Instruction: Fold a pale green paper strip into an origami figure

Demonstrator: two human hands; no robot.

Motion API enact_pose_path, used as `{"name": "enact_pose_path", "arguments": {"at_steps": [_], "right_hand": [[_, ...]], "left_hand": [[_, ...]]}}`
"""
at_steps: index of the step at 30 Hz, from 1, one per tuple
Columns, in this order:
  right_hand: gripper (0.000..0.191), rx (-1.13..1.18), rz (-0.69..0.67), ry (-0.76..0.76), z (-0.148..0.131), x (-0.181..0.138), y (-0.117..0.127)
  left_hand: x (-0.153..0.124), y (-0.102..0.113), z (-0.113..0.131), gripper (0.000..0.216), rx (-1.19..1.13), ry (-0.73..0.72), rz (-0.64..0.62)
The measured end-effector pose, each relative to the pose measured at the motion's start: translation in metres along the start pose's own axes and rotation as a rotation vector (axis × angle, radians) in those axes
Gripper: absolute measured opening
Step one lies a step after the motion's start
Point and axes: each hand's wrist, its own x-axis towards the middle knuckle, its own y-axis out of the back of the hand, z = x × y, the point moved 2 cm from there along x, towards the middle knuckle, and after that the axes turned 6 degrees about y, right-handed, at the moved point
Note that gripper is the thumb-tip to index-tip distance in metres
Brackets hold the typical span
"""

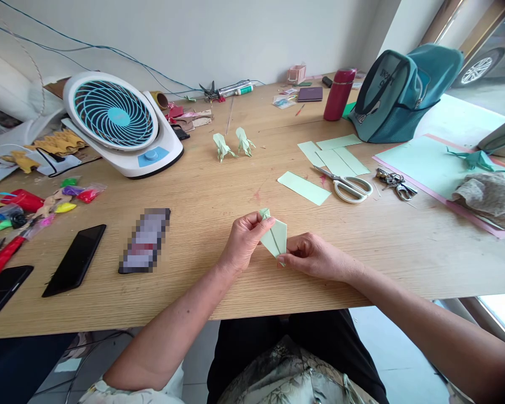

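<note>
A folded piece of pale green paper [279, 234] is held between both hands, just above the table's front part. My left hand [246, 238] pinches its upper left end between thumb and fingers. At the lower tip of the paper, my right hand [309, 255] is closed, thumb against fingertips. A crease or layered edge runs down the paper's middle. Beyond the hands lie a flat green paper strip [305, 187] and several more strips [334, 157]. Two folded green paper figures [222, 147] stand farther back.
White-handled scissors [352, 189] and a bunch of keys [396, 184] lie to the right, before a teal backpack [398, 95] and red bottle [339, 95]. Left are a fan [122, 123], a dark phone [74, 261] and a lit phone [145, 241]. A grey cloth [488, 199] rests far right.
</note>
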Motion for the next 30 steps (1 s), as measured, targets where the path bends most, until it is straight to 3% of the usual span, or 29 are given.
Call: {"name": "enact_pose_path", "arguments": {"at_steps": [11,16,23,30], "right_hand": [[0.039,-0.079,0.035,0.035,0.001,0.0,-0.002],[0.038,-0.006,-0.006,0.03,0.0,0.001,-0.001],[0.055,0.128,0.179,-0.011,-0.002,0.0,0.007],[0.058,0.096,0.194,-0.032,-0.001,0.003,0.007]], "left_hand": [[0.002,0.001,-0.006,0.041,-0.081,0.02,-0.01],[0.002,0.0,-0.005,0.039,-0.064,0.001,-0.025],[0.0,-0.007,-0.007,0.042,0.11,-0.065,-0.078],[0.0,-0.009,-0.01,0.042,0.051,-0.034,-0.078]]}}
